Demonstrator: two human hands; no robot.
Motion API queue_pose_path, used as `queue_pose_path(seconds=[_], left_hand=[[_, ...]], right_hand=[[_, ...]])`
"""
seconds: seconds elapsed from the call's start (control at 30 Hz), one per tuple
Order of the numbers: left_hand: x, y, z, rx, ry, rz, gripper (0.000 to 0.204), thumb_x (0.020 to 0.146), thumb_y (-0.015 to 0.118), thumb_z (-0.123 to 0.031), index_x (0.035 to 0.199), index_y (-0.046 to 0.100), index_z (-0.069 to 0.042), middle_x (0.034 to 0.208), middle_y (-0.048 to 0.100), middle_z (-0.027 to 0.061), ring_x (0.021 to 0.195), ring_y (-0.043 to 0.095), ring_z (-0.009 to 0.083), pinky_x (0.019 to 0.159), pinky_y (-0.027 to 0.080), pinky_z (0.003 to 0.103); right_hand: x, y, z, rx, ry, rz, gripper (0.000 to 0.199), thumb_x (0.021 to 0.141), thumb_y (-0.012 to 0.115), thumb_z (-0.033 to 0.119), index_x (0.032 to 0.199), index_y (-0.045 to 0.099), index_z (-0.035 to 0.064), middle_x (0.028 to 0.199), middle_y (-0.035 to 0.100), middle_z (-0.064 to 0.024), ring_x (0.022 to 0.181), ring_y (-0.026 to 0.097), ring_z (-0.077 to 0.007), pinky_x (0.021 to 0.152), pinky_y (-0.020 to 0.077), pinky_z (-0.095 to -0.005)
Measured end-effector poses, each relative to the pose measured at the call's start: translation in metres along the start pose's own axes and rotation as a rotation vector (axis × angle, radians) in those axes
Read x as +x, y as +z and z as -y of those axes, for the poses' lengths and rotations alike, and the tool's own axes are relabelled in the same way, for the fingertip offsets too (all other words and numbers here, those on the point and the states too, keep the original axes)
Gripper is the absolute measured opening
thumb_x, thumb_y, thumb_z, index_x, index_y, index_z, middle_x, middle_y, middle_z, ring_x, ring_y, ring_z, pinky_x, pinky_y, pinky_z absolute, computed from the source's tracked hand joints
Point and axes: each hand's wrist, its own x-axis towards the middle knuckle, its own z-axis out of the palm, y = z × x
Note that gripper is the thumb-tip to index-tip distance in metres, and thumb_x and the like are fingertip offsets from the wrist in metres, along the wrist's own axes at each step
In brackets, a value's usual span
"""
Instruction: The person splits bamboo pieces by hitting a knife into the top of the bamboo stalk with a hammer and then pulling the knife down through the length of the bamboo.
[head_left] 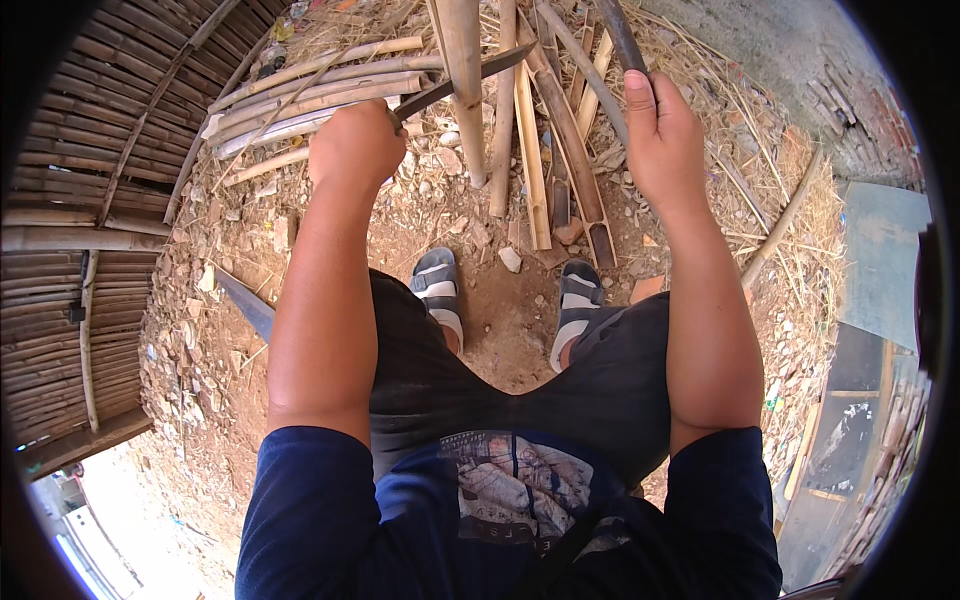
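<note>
My left hand (355, 140) is closed around a machete (505, 61), its dark blade pointing to the upper right. An upright bamboo pole (462, 60) crosses the blade; I cannot tell whether the blade is sunk into the bamboo or passes behind it. To the right, my right hand (665, 145) grips a dark rod (622, 38), thumb along it, whose upper end leaves the picture. Between the hands, split bamboo pieces (532, 160) lie on the ground.
Several bamboo lengths (330, 95) lie at the far left. A slatted bamboo wall (80, 150) stands on the left, a grey wall (790, 60) at the far right. Near my left forearm rests a blue-grey blade-like piece (243, 303). Stones and straw litter the dirt around my sandals (437, 285).
</note>
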Motion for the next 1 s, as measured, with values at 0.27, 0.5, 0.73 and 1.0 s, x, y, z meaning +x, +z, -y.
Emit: queue_pose_path(seconds=[0.27,0.5,0.73,1.0], left_hand=[[0.001,0.000,0.002,0.003,0.023,-0.017,0.030,0.090,0.074,-0.034,0.108,0.073,-0.010,0.103,0.076,0.0138,0.100,0.072,0.0339,0.087,0.057,0.047],[0.002,0.000,0.001,0.014,0.016,-0.008,0.032,0.090,0.073,-0.035,0.111,0.074,-0.011,0.105,0.076,0.0147,0.101,0.072,0.0355,0.086,0.058,0.049],[0.002,-0.002,0.001,0.012,0.002,0.001,0.031,0.091,0.072,-0.036,0.110,0.073,-0.011,0.105,0.076,0.0144,0.101,0.072,0.0350,0.086,0.058,0.049],[0.000,-0.004,-0.004,0.017,-0.009,0.002,0.031,0.090,0.072,-0.035,0.111,0.073,-0.011,0.103,0.076,0.0135,0.100,0.072,0.0341,0.086,0.058,0.048]], right_hand=[[0.004,0.022,-0.018,-0.174,0.133,0.233,0.054,0.108,0.045,0.051,0.100,0.065,0.0010,0.076,0.067,-0.0188,0.075,0.068,-0.0397,0.069,0.0512,-0.0483],[0.000,0.012,-0.007,0.075,0.088,-0.030,0.055,0.108,0.045,0.051,0.094,0.064,0.0017,0.075,0.067,-0.0186,0.073,0.067,-0.0378,0.069,0.0495,-0.0480],[0.001,0.032,-0.031,-0.147,0.118,0.187,0.053,0.107,0.048,0.051,0.094,0.065,0.0018,0.073,0.066,-0.0191,0.073,0.067,-0.0426,0.072,0.0505,-0.0539],[-0.005,0.022,-0.008,0.067,0.060,-0.067,0.044,0.109,0.048,0.045,0.101,0.060,0.0031,0.074,0.067,-0.0186,0.071,0.068,-0.0386,0.065,0.0501,-0.0487]])
